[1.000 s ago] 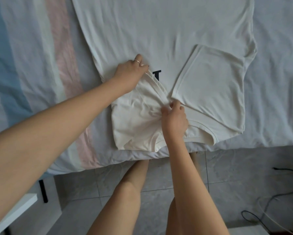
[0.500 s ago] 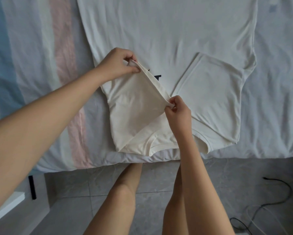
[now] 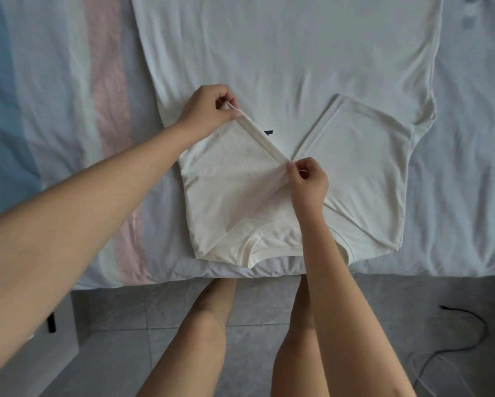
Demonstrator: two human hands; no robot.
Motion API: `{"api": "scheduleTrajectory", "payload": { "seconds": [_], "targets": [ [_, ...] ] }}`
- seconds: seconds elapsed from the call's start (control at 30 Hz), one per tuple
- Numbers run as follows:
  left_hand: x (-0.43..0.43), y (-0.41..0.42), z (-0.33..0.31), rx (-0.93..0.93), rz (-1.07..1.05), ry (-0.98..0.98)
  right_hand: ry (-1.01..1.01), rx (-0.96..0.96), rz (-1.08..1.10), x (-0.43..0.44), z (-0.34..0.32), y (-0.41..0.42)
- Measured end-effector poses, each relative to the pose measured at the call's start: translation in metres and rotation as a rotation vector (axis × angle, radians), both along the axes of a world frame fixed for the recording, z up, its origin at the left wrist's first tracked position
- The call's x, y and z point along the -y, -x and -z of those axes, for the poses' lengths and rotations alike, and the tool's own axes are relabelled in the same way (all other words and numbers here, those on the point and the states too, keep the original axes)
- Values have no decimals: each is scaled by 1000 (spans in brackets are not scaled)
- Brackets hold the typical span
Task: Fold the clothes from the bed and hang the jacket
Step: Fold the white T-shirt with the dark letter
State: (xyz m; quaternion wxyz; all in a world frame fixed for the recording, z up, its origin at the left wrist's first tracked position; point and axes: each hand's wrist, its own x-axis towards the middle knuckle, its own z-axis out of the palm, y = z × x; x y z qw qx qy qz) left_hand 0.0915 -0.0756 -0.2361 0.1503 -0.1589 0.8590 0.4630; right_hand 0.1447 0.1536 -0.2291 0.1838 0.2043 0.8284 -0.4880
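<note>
Striped bed [image 3: 68, 110], sleeve [image 3: 234, 179] hem now stretched taut between hands, raised

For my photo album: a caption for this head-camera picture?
Both hands, left and right, pinch a sleeve hem of a white T-shirt on the bed.

One white T-shirt [image 3: 283, 61] lies on one bed [image 3: 469, 167], with two sleeves: one [image 3: 234, 181] pinched up on the left, one [image 3: 363, 167] folded flat on the right. Two hands, left hand [image 3: 209, 107] and right hand [image 3: 309, 181]. Two bare legs below, one dark cable [image 3: 466, 333] on the floor at the near right
</note>
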Motion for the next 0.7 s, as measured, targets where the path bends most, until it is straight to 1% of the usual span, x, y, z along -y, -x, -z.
{"api": "scheduleTrajectory", "payload": {
  "seconds": [0.1,0.2,0.3,0.33,0.37,0.4,0.43,0.47,0.5,0.53,0.57,0.6,0.63,0.67,0.7],
  "targets": [
    [-6,2,0,-8,-28,11,42,35,39,-5,3,7],
    [-8,1,2,-56,-71,4,130,66,61,-8,4,11],
    [-12,-1,2,-124,-109,34,124,-8,54,-8,5,10],
    [-13,-3,1,-164,-94,83,112,-46,50,-6,4,7],
    [-12,-6,-1,-234,-39,196,94,-77,52,-4,3,4],
    [-12,-11,-3,-323,40,353,50,-102,53,-2,2,0],
    [-12,-17,-5,-421,118,499,-50,-144,55,0,0,-4],
    [-13,-28,-5,-510,172,593,-200,-227,22,5,-3,-8],
    [-16,-40,-5,-568,220,642,-327,-341,-80,13,-6,-13],
    [-20,-55,-1,-583,282,668,-387,-443,-273,22,-6,-20],
    [-21,-67,4,-557,363,697,-416,-517,-553,31,-3,-27],
    [-20,-77,10,-486,454,742,-449,-557,-844,38,2,-32],
    [-16,-83,17,-389,536,786,-479,-563,-1066,38,11,-33],
    [-10,-81,21,-288,598,817,-518,-538,-1184,33,18,-24],
    [-2,-76,23,-196,644,837,-562,-491,-1219,25,28,-16]
  ]
}}
